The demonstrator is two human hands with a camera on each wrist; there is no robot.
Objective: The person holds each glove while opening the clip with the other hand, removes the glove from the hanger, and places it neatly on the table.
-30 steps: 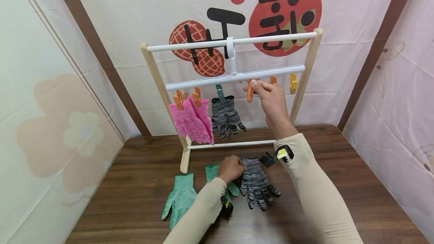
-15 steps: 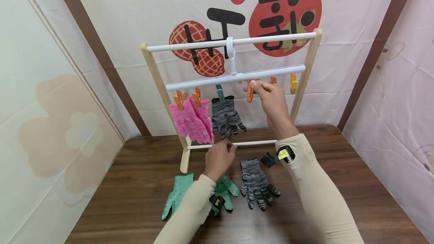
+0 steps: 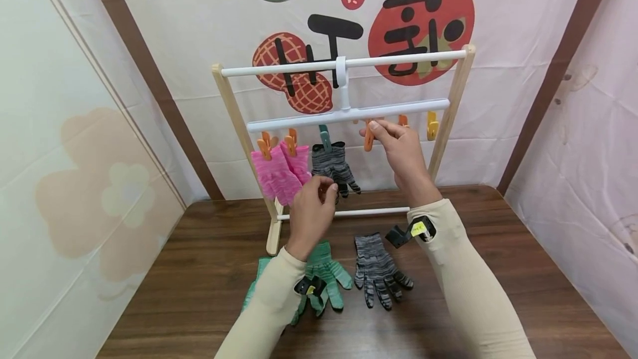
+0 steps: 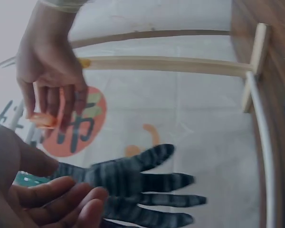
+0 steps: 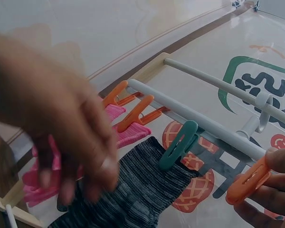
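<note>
From the head camera, the right hand (image 3: 405,151) pinched an orange clip (image 3: 369,136) between thumb and fingers, just under the white hanger (image 3: 399,108). The hanger hooked over the top rod of the wooden rack (image 3: 229,98). The left hand (image 3: 310,215) was up in the air in front of the hanging grey glove (image 3: 331,162). Its fingers were softly bent, with nothing in them that I could see. A green clip (image 3: 325,138) held that glove up. To its left hung the pink gloves (image 3: 276,179), and a yellow clip (image 3: 432,126) sat near the hanger's other end. Below, the other grey glove (image 3: 376,267) lay on the brown table (image 3: 209,270) beside the green gloves (image 3: 331,270), which were partly hidden by the arm.

From the left wrist, the left hand's thumb and bent fingers had a gap between them. The hanging grey glove was right behind them, but I could not tell if they touched. Past it, the right hand had the orange clip.

From the right wrist, the left hand was blurry, its fingers pointing down in front of the pink gloves and the hanging grey glove. The green clip bit the grey cuff. In the corner, the right hand's thumb and fingers squeezed the orange clip.
</note>
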